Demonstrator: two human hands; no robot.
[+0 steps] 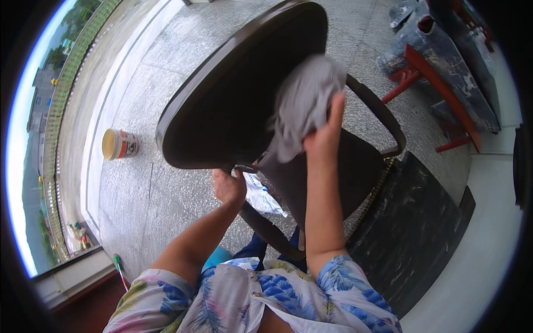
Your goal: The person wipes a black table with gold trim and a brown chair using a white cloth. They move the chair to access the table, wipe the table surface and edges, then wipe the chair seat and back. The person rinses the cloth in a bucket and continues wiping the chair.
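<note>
A dark office chair with armrests stands in front of me, its black backrest [225,100] tilted across the middle of the view. My right hand [327,133] grips a grey cloth [306,100], blurred by motion, in front of the backrest. Whether the cloth touches the backrest I cannot tell. My left hand [230,185] is closed around the lower edge of the chair by a metal bracket [245,168]; its fingertips are partly hidden. Below the cloth lies the brown-black seat [358,175]. One armrest [377,110] curves out on the right, another [270,231] close to my body.
A plastic bucket [120,144] lies or stands on the speckled terrazzo floor [175,204] at left. A white plastic bag [264,195] is under the chair. At right are a dark mat-like slab [412,233], a red wooden stool [441,91] and a paint-stained dark cloth [449,62].
</note>
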